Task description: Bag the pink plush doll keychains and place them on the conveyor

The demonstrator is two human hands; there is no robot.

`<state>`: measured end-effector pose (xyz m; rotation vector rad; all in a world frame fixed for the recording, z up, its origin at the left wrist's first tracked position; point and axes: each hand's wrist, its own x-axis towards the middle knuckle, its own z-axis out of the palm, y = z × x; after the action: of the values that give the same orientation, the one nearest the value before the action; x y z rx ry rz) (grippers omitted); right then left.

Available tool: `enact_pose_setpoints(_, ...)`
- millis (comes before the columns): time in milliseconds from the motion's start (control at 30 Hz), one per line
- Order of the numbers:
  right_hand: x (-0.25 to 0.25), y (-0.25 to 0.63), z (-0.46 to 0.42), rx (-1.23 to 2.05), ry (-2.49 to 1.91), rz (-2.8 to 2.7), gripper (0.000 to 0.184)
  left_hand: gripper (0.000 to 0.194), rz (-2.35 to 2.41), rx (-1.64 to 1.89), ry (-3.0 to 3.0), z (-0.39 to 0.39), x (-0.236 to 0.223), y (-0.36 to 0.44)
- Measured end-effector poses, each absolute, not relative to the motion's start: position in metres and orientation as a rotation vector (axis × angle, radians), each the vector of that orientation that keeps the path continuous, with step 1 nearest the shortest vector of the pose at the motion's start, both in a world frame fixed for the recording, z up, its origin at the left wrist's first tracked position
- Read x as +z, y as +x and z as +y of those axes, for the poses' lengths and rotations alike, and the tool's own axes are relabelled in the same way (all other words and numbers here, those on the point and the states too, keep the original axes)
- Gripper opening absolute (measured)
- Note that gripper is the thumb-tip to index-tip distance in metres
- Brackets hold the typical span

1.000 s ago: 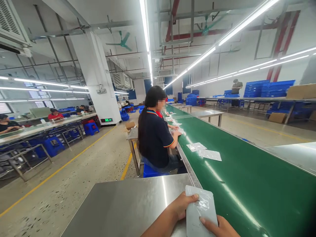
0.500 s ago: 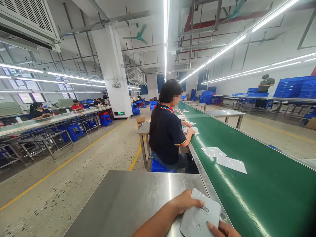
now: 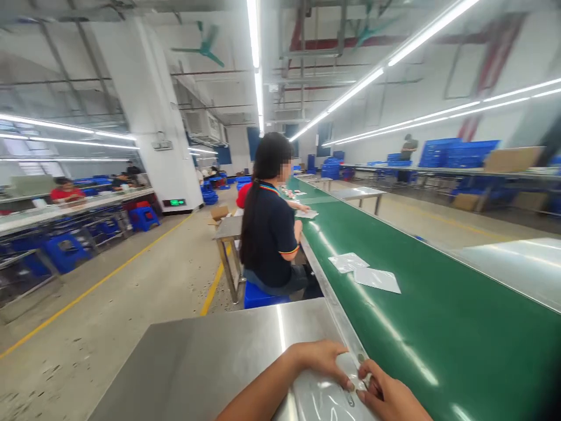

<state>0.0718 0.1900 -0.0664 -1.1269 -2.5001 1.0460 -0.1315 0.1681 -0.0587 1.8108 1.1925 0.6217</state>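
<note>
A shiny whitish plastic bag (image 3: 319,402) lies at the right edge of the metal table (image 3: 210,362), partly cut off by the bottom of the view. My left hand (image 3: 323,361) comes in from the left, its thumb and fingers gripping the bag's upper part. Close beside it, my right hand (image 3: 388,390) pinches the bag's right edge with thumb and bent fingers. The fingertips of both hands almost meet there. On the green conveyor belt (image 3: 442,327) ahead lie two flat white bags, a nearer one (image 3: 377,280) slightly overlapping a farther one (image 3: 347,262).
Just ahead on the belt's left side, a co-worker (image 3: 269,228) sits on a blue stool (image 3: 263,295), one arm over the belt near another white bag (image 3: 307,214). A metal side table (image 3: 521,263) stands beyond the belt. Stacked blue crates (image 3: 458,153) stand far right.
The view has swung right. My right hand has moved up to the bag's edge beside my left thumb; the printed face seen before is now mostly covered or out of view. The co-worker's arm reaches farther across.
</note>
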Motion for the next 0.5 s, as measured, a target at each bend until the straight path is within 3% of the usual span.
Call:
enact_pose_setpoints(133,-0.051,0.090,0.181,0.889,-1.164,-2.563,0.031,0.041,1.198,0.752,1.866,0.155,-0.048,-0.120)
enact_pose_setpoints(233,-0.032,0.099,0.194,0.708,-1.199,-2.616,0.026,0.044,1.214,0.837,1.867,0.157,-0.046,-0.118)
enact_pose_setpoints(300,-0.018,0.100,0.223,0.581,-1.249,-2.608,0.022,0.045,1.285,0.946,1.819,0.165,-0.046,-0.117)
enact_pose_setpoints(500,0.004,0.077,0.357,0.285,-1.489,-2.589,0.037,0.031,1.419,1.426,1.373,0.212,-0.055,-0.117)
